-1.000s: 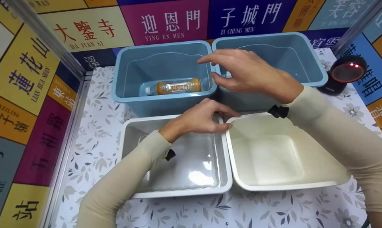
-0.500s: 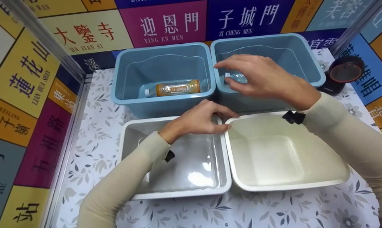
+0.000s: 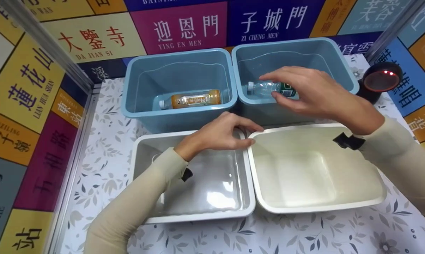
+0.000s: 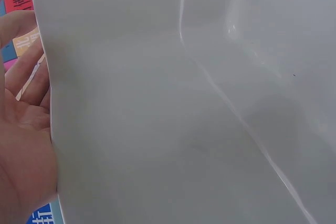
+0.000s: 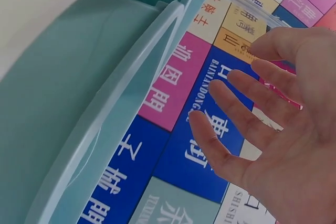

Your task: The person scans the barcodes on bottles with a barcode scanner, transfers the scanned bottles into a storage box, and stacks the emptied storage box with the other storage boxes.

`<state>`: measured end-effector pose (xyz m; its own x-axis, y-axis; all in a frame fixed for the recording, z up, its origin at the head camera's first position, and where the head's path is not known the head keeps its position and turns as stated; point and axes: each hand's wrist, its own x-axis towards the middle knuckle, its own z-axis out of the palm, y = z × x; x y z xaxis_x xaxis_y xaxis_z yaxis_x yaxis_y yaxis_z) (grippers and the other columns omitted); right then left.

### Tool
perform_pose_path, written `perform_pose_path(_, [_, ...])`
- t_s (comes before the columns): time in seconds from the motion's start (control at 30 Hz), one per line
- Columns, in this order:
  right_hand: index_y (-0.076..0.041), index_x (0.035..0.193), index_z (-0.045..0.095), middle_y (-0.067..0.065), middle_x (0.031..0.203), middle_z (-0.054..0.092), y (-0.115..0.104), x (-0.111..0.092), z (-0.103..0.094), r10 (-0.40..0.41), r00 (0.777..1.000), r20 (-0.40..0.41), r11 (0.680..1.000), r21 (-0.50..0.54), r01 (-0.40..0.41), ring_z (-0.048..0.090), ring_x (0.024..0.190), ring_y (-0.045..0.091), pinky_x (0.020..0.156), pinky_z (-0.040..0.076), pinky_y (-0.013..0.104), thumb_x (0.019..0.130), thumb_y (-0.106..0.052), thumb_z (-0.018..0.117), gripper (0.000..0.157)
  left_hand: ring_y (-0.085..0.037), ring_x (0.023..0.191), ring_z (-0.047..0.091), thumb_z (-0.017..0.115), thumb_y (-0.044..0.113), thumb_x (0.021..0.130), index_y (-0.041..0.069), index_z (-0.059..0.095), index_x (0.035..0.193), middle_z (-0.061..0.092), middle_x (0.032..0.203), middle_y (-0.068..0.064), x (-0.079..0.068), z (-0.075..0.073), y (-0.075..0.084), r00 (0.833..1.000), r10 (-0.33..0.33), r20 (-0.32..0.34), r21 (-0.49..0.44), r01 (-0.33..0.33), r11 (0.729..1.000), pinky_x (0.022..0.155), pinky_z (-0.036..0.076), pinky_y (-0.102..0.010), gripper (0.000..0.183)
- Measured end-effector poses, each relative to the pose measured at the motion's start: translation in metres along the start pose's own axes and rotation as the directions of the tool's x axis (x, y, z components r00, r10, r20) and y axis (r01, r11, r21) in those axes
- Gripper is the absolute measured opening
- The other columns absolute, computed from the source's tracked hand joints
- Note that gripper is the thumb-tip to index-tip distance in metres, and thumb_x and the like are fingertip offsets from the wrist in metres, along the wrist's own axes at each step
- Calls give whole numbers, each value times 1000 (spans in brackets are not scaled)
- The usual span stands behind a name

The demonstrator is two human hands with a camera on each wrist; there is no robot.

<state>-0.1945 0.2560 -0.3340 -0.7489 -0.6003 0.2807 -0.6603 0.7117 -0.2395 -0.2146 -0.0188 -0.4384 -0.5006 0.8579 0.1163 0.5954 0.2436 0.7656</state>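
My right hand (image 3: pixel 314 90) hovers over the right blue bin (image 3: pixel 265 112), holding nothing. In the right wrist view its fingers (image 5: pixel 231 108) are spread and slightly bent. Inside that bin lies a clear plastic bottle (image 3: pixel 267 88) with a green label, partly hidden by the hand. The left hand (image 3: pixel 219 134) rests around the inner back corner of the grey bin (image 3: pixel 198 217), thumb and forefinger reaching toward the cream bin (image 3: pixel 297 176). In the left wrist view, fingers (image 4: pixel 26 72) lie loosely behind the rim. A bottle with an orange label (image 3: pixel 194 99) lies in the left blue bin (image 3: pixel 184 121).
Both blue bins stand side by side behind the two front bins. A black scanner-like device (image 3: pixel 381 81) with red lights stands at the right. Printed panels (image 3: pixel 184 28) enclose the back and sides. A leaf-patterned cloth (image 3: pixel 103 148) covers the table.
My right hand has moved right and slightly toward me, uncovering more of the bottle with the green label. The left hand has kept its place. The device's red lights went off and on again.
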Motion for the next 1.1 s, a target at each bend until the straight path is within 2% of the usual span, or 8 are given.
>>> perform_pose_path(0.33, [-16, 148, 66, 11, 139, 74, 10, -29, -9, 0, 999, -46, 1000, -18, 0, 73, 122, 34, 92, 64, 56, 101, -11, 74, 49, 3, 106, 71, 73, 33, 98, 28, 77, 136, 78, 127, 16, -1, -2, 1, 1000, -21, 1, -21, 21, 1000, 98, 59, -24, 38])
perform_pose_path(0.57, [-20, 153, 62, 14, 145, 70, 13, -56, -17, 69, 997, -23, 997, -37, -69, 71, 125, 38, 92, 64, 60, 100, -12, 75, 55, 2, 105, 70, 73, 34, 98, 27, 77, 136, 78, 127, 16, 0, 1, 0, 1000, -20, -1, -16, 20, 1000, 97, 59, -25, 38])
perform_pose_path(0.63, [-21, 153, 62, 15, 146, 70, 15, -63, -18, 81, 997, -16, 995, -50, -82, 71, 126, 40, 90, 64, 61, 100, -14, 76, 55, 3, 105, 70, 73, 34, 98, 27, 77, 136, 78, 126, 16, 1, 2, 1, 1000, -18, -5, -10, 18, 1000, 96, 59, -24, 39])
perform_pose_path(0.87, [-20, 151, 64, 14, 142, 72, 20, -86, -20, 96, 995, -3, 990, -105, -96, 73, 118, 38, 67, 65, 52, 99, -16, 76, 53, 4, 104, 70, 73, 33, 98, 27, 77, 135, 79, 126, 15, 1, 3, 2, 1000, -7, -11, -9, 7, 1000, 96, 59, -24, 38])
perform_pose_path(1.1, [-18, 149, 66, 14, 142, 72, 23, -104, -17, 134, 991, 0, 986, -99, -134, 73, 121, 40, 78, 66, 59, 97, -16, 78, 53, 4, 102, 70, 74, 31, 98, 25, 78, 134, 80, 123, 12, 2, 4, 1, 1000, 8, -24, -11, -8, 1000, 94, 59, -24, 36])
